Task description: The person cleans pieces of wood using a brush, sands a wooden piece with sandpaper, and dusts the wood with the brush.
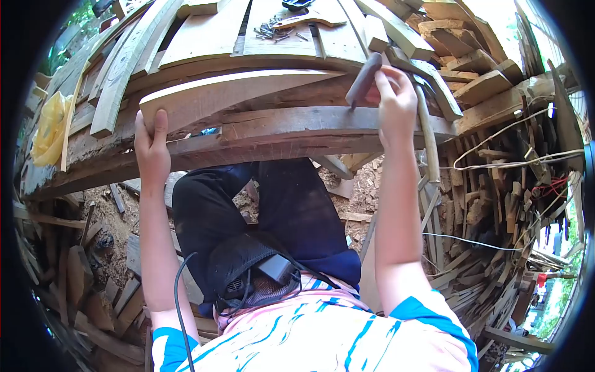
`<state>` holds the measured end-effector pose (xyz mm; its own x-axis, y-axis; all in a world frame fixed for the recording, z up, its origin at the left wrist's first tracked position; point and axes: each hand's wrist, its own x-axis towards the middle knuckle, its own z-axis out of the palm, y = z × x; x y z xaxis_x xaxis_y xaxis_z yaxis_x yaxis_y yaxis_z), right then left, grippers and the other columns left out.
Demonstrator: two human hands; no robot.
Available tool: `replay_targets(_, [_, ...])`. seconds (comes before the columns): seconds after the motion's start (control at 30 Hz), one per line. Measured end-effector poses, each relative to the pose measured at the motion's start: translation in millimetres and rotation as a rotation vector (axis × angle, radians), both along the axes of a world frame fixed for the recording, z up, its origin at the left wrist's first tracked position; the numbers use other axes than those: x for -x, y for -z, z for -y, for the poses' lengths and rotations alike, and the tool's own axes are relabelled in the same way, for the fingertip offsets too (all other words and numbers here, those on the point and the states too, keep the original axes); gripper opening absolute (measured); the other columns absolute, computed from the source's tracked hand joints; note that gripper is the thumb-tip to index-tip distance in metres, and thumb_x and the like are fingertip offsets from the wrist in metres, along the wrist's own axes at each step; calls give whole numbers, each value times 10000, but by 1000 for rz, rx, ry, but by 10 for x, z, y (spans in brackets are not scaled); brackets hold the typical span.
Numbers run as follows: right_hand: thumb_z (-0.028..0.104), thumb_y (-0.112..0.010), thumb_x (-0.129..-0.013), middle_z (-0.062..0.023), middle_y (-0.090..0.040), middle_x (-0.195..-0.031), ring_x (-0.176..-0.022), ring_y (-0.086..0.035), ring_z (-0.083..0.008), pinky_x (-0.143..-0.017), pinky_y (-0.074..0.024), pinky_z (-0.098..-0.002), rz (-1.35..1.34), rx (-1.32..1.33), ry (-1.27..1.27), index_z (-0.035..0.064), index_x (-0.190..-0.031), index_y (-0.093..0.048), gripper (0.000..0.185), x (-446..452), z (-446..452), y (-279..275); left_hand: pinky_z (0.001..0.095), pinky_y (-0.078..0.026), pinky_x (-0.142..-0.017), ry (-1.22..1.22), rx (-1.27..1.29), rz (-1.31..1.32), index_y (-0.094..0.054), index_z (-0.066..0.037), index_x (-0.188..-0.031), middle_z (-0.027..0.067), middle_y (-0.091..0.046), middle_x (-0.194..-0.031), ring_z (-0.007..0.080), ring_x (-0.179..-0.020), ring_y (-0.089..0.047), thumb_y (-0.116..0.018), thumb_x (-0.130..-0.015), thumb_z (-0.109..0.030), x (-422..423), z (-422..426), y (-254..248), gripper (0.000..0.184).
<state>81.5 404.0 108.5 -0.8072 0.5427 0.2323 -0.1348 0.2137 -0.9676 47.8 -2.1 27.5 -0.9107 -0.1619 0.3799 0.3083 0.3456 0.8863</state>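
Left fingers (pixel 160 123) grasping pale board (pixel 229 91) by end | right fingers (pixel 385 86) pinching dark block (pixel 364 79) | nails (pixel 269 31) beyond

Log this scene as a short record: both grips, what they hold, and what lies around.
Left grip: on the left end of a pale tapered board
Right grip: holding a dark oblong block, tilted, near the board's narrow end
Board-block contact: cannot tell
Beyond the board: small metal fasteners on planks
Nearer the person: wooden beam
Far left: yellow plastic bag
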Motion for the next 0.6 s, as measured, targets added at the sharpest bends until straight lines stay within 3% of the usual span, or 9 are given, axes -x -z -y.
replay_targets(0.07, [89, -661, -983, -108, -732, -1028, -835, -698, -165, -789, -561, -301, 20, -115, 43, -11, -1264, -603, 304, -121, -97, 209, 315, -516, -961, 62, -237, 58, -494, 27, -1427, 129, -634, -1283, 176, -1127, -630, -572, -1094, -375, -168, 21, -64, 527])
replay_targets(0.1, [81, -675, -966, -123, -722, -1073, -884, -699, -167, -812, -564, -308, 51, -292, 103, -12, -1302, -574, 364, -137, -175, 319, 319, -617, -862, 130, -441, 153, -468, 26, -1420, 163, -648, -1270, 234, -1094, -702, -559, -1095, -344, -313, -36, -203, 501])
replay_targets(0.13, [80, -691, -949, -124, -700, -1101, -886, -686, -170, -805, -563, -312, 31, -350, 139, -3, -1315, -572, 394, -136, -162, 330, 319, -617, -862, 123, -436, 158, -468, 26, -1420, 163, -648, -1270, 234, -1094, -702, -559, -1095, -344, -423, -17, -274, 501])
replay_targets(0.23, [36, -680, -930, -117, -655, -1172, -810, -652, -173, -747, -556, -334, -3, -607, 300, 46, -1335, -580, 417, -92, -24, 180, 315, -681, -704, 171, -617, 214, -464, 50, -1349, 259, -678, -1182, 390, -947, -767, -533, -1101, -314, -735, 24, -391, 446])
replay_targets(0.27, [-2, -670, -909, -96, -692, -1077, -792, -660, -161, -713, -544, -324, -103, -663, 341, 63, -1255, -643, 353, -20, 55, 115, 315, -681, -704, 156, -614, 216, -464, 50, -1349, 259, -678, -1182, 390, -947, -767, -533, -1101, -314, -836, 66, -403, 446])
replay_targets(0.33, [-14, -666, -890, -84, -719, -954, -771, -675, -183, -697, -539, -333, -204, -810, 141, 69, -1142, -699, 268, 226, 82, -2, 323, -682, -691, 154, -662, 207, -464, 53, -1355, 265, -678, -1192, 384, -933, -769, -527, -1103, -312, -1028, 159, -439, 448])
replay_targets(0.4, [12, -648, -889, -144, -733, -945, -819, -704, -327, -780, -551, -424, -328, -1045, 38, 67, -1057, -724, 192, 630, 160, -122, 327, -680, -665, 96, -663, 226, -467, 55, -1358, 265, -687, -1182, 377, -908, -772, -512, -1107, -329, -1221, 223, -476, 461])
replay_targets(0.47, [21, -609, -916, -185, -730, -1101, -1025, -698, -371, -935, -537, -448, -238, -1195, -135, 156, -1284, -695, 401, 1185, 55, -166, 326, -676, -640, 113, -742, 294, -473, 54, -1359, 257, -702, -1159, 370, -884, -774, -497, -1110, -358, -1398, 310, -455, 483])
replay_targets(0.6, [-100, -535, -872, -176, -680, -1335, -1255, -617, -394, -1096, -479, -450, -154, -1390, -598, 212, -1428, -635, 645, 2070, -238, -80, 332, -673, -632, 98, -832, 441, -482, 48, -1356, 251, -716, -1128, 371, -864, -776, -497, -1104, -393, -1667, 291, -441, 508])
